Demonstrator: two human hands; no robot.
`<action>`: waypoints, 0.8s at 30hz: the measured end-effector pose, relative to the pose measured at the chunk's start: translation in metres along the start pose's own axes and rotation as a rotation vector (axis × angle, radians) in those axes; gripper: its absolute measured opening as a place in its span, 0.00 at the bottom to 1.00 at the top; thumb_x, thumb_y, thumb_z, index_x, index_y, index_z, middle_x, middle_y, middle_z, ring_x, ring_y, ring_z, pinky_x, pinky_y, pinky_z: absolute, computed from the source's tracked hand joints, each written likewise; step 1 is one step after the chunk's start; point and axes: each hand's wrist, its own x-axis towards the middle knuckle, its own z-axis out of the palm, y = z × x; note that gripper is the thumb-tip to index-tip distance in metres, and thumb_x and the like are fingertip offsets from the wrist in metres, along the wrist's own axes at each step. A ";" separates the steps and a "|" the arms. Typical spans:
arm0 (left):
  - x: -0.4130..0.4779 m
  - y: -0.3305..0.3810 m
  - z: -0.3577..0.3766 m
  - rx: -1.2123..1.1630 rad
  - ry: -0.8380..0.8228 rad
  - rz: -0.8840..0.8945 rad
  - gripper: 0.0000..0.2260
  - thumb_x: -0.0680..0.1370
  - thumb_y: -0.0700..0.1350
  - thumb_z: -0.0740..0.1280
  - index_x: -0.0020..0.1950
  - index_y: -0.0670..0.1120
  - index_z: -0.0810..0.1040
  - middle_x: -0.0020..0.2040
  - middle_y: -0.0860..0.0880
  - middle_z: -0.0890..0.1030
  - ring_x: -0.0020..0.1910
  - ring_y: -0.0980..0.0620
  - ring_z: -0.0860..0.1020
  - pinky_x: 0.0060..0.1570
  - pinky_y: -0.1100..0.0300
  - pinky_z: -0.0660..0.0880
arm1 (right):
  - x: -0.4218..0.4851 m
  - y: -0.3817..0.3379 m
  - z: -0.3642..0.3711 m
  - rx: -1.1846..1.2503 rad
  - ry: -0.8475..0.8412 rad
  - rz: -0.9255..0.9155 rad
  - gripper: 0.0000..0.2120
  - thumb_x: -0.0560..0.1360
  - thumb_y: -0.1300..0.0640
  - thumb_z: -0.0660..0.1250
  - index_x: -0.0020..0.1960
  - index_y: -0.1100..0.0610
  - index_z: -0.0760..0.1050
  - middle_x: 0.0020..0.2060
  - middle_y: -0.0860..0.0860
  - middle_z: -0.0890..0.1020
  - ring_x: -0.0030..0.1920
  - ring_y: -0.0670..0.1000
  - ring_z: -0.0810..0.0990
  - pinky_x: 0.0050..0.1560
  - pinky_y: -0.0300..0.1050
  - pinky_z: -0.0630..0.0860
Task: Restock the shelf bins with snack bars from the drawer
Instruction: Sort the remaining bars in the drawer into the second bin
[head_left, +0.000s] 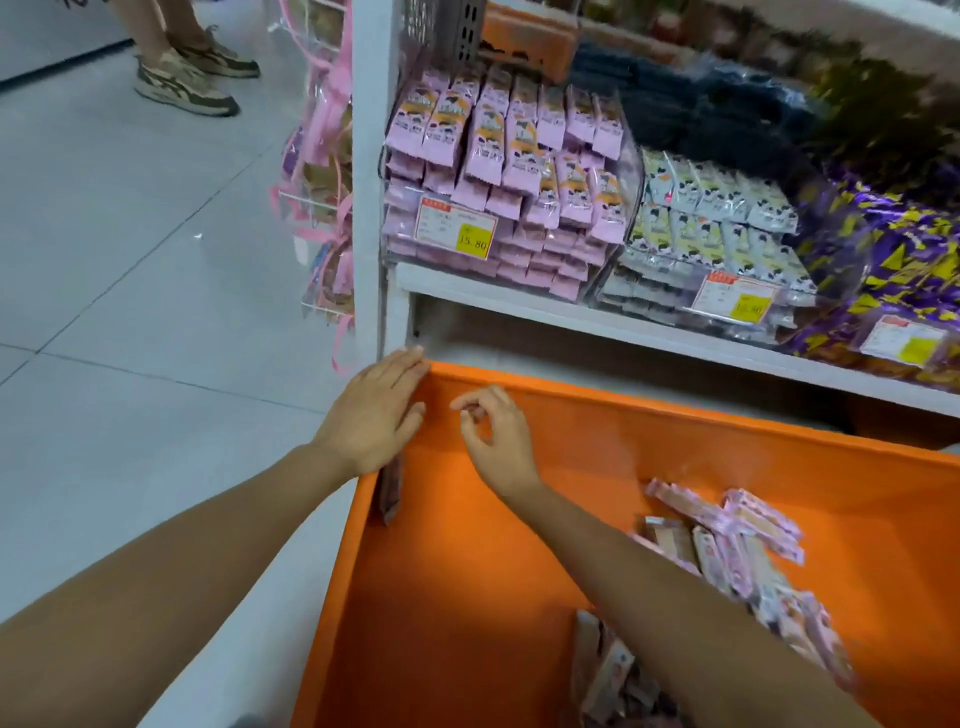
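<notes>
An orange drawer (597, 436) is pulled out below the shelf. Pink-wrapped snack bars (737, 540) lie loose at its right side, and more lie at the bottom near my right forearm (608, 670). My left hand (379, 410) rests over the drawer's far left corner with fingers stretched out. A pink snack bar (390, 491) hangs from under its palm against the inner wall. My right hand (498, 436) hovers inside the drawer, thumb and forefinger pinched together, nothing clearly in them. On the shelf above, a clear bin (498, 171) is piled with pink bars.
A second clear bin of grey-white bars (711, 234) and purple-yellow packs (893, 270) stand to the right on the shelf (571, 312). Pink ribbon packs hang on a rack (322, 171) at the shelf's left end. Another person's feet (192, 73) stand on the tiled floor at far left.
</notes>
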 end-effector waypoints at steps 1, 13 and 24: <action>-0.001 0.000 0.001 -0.015 -0.004 0.001 0.33 0.78 0.59 0.45 0.78 0.43 0.62 0.78 0.45 0.60 0.78 0.46 0.57 0.76 0.48 0.55 | -0.008 0.009 0.011 -0.005 -0.057 0.029 0.13 0.72 0.53 0.58 0.48 0.55 0.79 0.43 0.44 0.76 0.43 0.45 0.74 0.50 0.40 0.72; -0.007 -0.001 0.006 -0.093 0.026 -0.012 0.25 0.84 0.43 0.55 0.80 0.47 0.52 0.80 0.50 0.51 0.79 0.52 0.46 0.76 0.58 0.44 | -0.056 0.065 0.117 -0.348 -0.850 0.062 0.33 0.79 0.56 0.61 0.80 0.51 0.51 0.80 0.50 0.44 0.74 0.60 0.62 0.70 0.52 0.64; -0.006 0.005 0.005 -0.093 0.039 -0.054 0.26 0.83 0.43 0.57 0.80 0.47 0.54 0.80 0.50 0.53 0.79 0.52 0.48 0.75 0.57 0.47 | -0.062 0.078 0.063 -0.429 -0.634 0.061 0.24 0.77 0.51 0.65 0.72 0.54 0.66 0.67 0.57 0.67 0.67 0.59 0.66 0.63 0.53 0.69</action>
